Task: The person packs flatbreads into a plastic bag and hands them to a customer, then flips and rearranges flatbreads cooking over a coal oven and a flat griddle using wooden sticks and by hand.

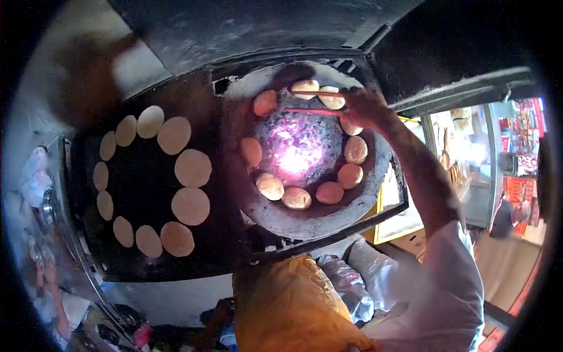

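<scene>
My right hand [360,108] reaches in from the right over a round clay oven and is closed around metal tongs [314,111]. The two arms of the tongs are apart: one crosses the round breads [305,89] at the oven's far side, the other lies over the glowing coals [296,152]. More puffed breads, such as one at the near side [297,198], stand in a ring around the coals. Left of the oven, flat dough rounds [193,168] form a ring on a black griddle [143,182]. My left hand cannot be made out.
The oven's thick pale rim [305,227] and a dark metal frame surround the fire. Yellow cloth [287,299] and wrapped bags [346,284] are below. Another person's arm [56,293] shows at lower left. A lit glass case [469,158] stands at right; a brown blur fills the upper left.
</scene>
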Motion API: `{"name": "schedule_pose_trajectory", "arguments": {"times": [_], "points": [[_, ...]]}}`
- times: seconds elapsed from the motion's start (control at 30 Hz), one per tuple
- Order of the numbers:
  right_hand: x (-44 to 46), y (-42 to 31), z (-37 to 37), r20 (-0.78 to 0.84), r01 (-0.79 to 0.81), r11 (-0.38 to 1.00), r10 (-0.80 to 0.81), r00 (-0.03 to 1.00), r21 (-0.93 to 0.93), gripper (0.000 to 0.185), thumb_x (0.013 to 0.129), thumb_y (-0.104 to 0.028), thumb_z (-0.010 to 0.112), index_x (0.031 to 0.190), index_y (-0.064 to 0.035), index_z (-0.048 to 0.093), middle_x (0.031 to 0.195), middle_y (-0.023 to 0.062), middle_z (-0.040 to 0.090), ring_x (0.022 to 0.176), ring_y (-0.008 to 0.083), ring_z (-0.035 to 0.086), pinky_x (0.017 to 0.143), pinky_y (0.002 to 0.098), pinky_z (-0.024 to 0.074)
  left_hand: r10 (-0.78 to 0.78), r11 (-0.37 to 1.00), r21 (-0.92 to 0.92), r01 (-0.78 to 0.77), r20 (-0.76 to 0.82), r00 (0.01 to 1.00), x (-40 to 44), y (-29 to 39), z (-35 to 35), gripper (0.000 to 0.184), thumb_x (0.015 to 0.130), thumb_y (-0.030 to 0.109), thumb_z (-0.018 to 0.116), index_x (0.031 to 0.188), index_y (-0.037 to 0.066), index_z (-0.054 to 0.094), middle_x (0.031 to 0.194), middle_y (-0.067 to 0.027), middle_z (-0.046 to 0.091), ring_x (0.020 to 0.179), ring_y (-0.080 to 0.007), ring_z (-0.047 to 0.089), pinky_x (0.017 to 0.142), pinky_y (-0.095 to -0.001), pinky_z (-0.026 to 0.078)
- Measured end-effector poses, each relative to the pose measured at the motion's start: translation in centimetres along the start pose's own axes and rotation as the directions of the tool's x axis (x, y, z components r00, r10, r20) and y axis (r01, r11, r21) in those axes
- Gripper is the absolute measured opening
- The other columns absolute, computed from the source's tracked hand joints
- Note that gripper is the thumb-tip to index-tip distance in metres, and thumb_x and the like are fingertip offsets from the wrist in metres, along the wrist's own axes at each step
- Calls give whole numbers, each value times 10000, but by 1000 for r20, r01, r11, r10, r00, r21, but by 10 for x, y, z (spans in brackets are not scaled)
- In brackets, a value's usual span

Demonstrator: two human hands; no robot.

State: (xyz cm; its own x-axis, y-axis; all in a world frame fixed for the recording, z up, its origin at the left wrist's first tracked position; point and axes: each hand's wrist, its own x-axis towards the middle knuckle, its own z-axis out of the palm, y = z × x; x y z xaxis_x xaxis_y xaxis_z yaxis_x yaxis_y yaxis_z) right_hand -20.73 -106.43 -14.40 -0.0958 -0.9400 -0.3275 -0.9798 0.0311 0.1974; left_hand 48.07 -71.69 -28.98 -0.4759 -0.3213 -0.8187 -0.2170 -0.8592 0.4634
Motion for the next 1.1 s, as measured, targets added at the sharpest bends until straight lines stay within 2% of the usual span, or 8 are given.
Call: {"name": "schedule_pose_trajectory", "arguments": {"times": [0.27, 0.47, 0.57, 0.8, 0.87, 0.93, 1.03, 1.1], "points": [[116, -33, 4, 272, 117, 993, -121, 955, 28, 542, 722, -434, 742, 1101, -65, 625, 1038, 178, 675, 966, 347, 652, 814, 442, 515, -128, 873, -483, 64, -101, 987, -22, -110, -16, 269, 995, 188, 473, 1203, 43, 564, 1123, -125, 614, 972, -282, 593, 853, -393, 490], [68, -14, 13, 84, 289, 857, -356, 931, 427, 539, 772, -342, 733, 1233, -96, 600, 1083, 176, 668, 992, 340, 650, 842, 431, 505, -71, 841, -540, 38, -41, 997, -2, -135, -28, 293, 1009, 182, 452, 1245, 33, 542, 1154, -120, 610, 964, -264, 597, 825, -376, 500], [41, -34, 20, 95, 188, 957, -212, 973, 221, 521, 784, -303, 718, 1243, -91, 592, 1029, 196, 663, 939, 365, 646, 812, 472, 499, -82, 723, -685, 86, 39, 996, 11, -146, -39, 305, 1016, 179, 441, 1266, 28, 531, 1170, -118, 608, 960, -255, 599, 811, -368, 505], [7, -55, 37, 153, -38, 911, -27, 988, 411, 343, 768, -282, 730, 1013, -50, 666, 879, 157, 680, 822, 298, 658, 719, 435, 498, 97, 972, -216, -97, -13, 995, 27, -139, -57, 311, 1013, 198, 455, 1259, 19, 519, 1143, -132, 611, 952, -263, 594, 815, -395, 505], [7, -56, 60, 391, -282, 579, -70, 918, 765, 287, 788, -287, 734, 955, -59, 690, 815, 68, 672, 727, 163, 619, 647, 339, 478, 57, 965, -255, -57, -9, 998, 31, -140, -63, 303, 1010, 201, 455, 1247, 23, 522, 1133, -130, 612, 944, -262, 593, 810, -396, 504], [-3, -93, 34, 481, -423, 454, -12, 877, 784, 293, 823, -320, 729, 972, -70, 699, 794, 6, 650, 680, 84, 559, 619, 266, 448, 36, 962, -270, -38, -14, 999, 34, -134, -65, 296, 1008, 204, 456, 1235, 27, 525, 1122, -127, 612, 937, -261, 592, 806, -397, 503], [0, -112, 63, 136, -23, 542, -169, 976, 840, 291, 868, -239, 644, 1057, -17, 654, 717, 31, 580, 621, 136, 522, 598, 346, 458, 15, 965, -263, -18, -15, 1000, 32, -130, -73, 285, 1005, 208, 457, 1217, 33, 530, 1107, -123, 613, 926, -259, 590, 799, -399, 501], [-8, -135, 35, 450, -335, 443, -184, 874, 832, 304, 962, -160, 524, 1242, -52, 566, 813, 35, 591, 707, 128, 557, 639, 318, 481, 4, 968, -250, -7, -10, 1000, 33, -126, -80, 277, 1002, 211, 457, 1205, 37, 533, 1096, -120, 613, 918, -258, 589, 795, -399, 500]]}}
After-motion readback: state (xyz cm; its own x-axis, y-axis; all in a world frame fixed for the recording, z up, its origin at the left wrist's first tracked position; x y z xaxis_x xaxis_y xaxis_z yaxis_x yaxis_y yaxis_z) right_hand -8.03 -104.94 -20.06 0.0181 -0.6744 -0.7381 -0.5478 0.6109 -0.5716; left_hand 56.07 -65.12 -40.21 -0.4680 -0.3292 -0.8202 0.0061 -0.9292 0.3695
